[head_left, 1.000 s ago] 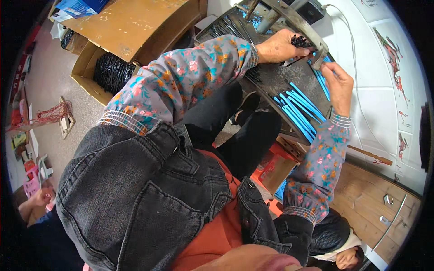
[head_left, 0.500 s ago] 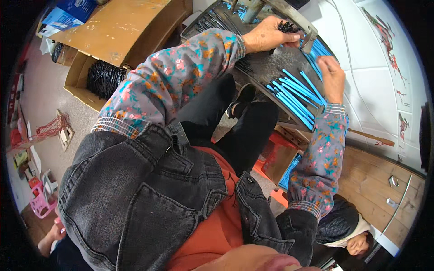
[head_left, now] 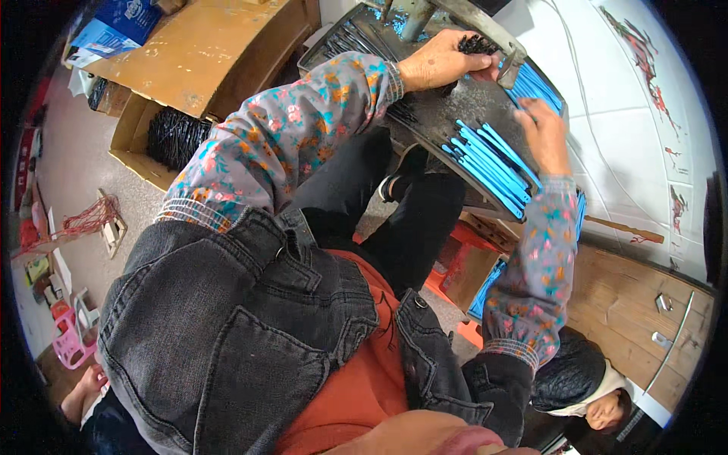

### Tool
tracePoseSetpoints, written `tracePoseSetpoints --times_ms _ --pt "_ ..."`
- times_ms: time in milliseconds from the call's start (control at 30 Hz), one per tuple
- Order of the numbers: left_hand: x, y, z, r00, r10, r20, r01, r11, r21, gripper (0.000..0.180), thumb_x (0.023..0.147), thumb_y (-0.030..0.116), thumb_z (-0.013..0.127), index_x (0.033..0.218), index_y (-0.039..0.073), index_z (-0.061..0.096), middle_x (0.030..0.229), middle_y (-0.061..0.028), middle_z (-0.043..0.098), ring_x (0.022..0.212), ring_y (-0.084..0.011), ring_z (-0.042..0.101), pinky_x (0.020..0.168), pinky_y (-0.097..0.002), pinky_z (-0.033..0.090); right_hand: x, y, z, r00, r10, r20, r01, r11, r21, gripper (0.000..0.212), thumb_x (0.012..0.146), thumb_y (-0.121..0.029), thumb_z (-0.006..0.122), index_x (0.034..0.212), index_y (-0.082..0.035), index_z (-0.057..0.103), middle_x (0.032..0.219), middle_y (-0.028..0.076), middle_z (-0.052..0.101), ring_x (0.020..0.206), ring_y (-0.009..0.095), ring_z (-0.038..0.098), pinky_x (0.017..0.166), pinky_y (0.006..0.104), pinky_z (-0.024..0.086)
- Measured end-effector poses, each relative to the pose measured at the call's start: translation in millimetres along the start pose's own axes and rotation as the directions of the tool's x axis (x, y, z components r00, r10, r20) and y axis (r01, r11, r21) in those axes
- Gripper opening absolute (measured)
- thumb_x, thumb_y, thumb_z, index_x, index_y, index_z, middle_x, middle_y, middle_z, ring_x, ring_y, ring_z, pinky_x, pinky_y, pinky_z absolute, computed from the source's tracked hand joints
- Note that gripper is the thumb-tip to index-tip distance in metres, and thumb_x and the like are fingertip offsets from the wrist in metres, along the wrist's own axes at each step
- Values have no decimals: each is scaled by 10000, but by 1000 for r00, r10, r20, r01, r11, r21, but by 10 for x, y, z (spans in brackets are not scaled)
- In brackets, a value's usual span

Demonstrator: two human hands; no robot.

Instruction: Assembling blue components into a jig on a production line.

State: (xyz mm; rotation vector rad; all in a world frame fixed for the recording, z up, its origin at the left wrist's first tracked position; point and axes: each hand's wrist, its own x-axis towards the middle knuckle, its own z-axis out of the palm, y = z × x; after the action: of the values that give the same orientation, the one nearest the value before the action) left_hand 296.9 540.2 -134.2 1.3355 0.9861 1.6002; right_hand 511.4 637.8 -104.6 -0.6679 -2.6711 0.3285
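My left hand [head_left: 434,64] is closed around a bundle of thin black sticks [head_left: 476,45], whose ends bunch up above the fingers. Its fingertips are beside the metal arm [head_left: 513,67] of a bench machine. My right hand [head_left: 547,139] hovers over the right side of the dark worktop, fingers bent and a little apart, with nothing visible in them. Just left of it lies a loose pile of flat blue strips with dark tips [head_left: 485,171]. More blue strips [head_left: 540,85] lie beyond its fingertips, along the worktop's far right edge.
Thin black rods [head_left: 356,42] lie at the worktop's far left, near blue scraps [head_left: 394,24]. An open carton of black pieces [head_left: 176,138] stands left, by a brown cabinet [head_left: 189,57]. A white wall [head_left: 622,114] bounds the right. Another person [head_left: 570,375] is at lower right.
My right hand has shifted slightly left and its fingers have loosened. The blue strip that lay apart at the right now lies closer to the pile. My left hand keeps its hold.
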Motion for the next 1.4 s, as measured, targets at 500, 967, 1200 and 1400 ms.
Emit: tracePoseSetpoints --times_ms 500,967,1200,1400 --pt "38 -55 8 997 -38 -69 18 962 -271 133 788 26 647 908 -23 616 841 -61 645 771 -133 597 704 -298 496 48 -454 107 946 301 -121 -209 851 482 183 864 -141 597 940 21 636 673 -19 558 545 28 444 480 178 345" --pt "33 -7 46 985 -102 -140 80 984 -159 156 776 66 677 888 -31 627 808 -77 663 731 -128 624 700 -262 509 289 -468 -66 972 236 -14 -201 854 479 94 843 -38 561 807 24 622 690 -20 500 562 21 390 477 181 294" --pt "39 -81 -26 994 -39 -107 26 992 -120 189 782 107 685 909 -26 640 802 -68 665 742 -117 619 699 -255 506 126 -203 -193 951 267 155 -308 854 419 141 821 -66 595 832 75 605 702 27 544 637 84 477 571 222 365" --pt "29 -38 18 998 -55 -33 53 997 -64 165 811 112 648 902 -25 638 797 -63 662 759 -120 621 725 -256 505 30 147 99 996 29 81 -9 973 -232 215 740 -114 622 903 26 618 911 187 600 841 360 572 777 413 450"
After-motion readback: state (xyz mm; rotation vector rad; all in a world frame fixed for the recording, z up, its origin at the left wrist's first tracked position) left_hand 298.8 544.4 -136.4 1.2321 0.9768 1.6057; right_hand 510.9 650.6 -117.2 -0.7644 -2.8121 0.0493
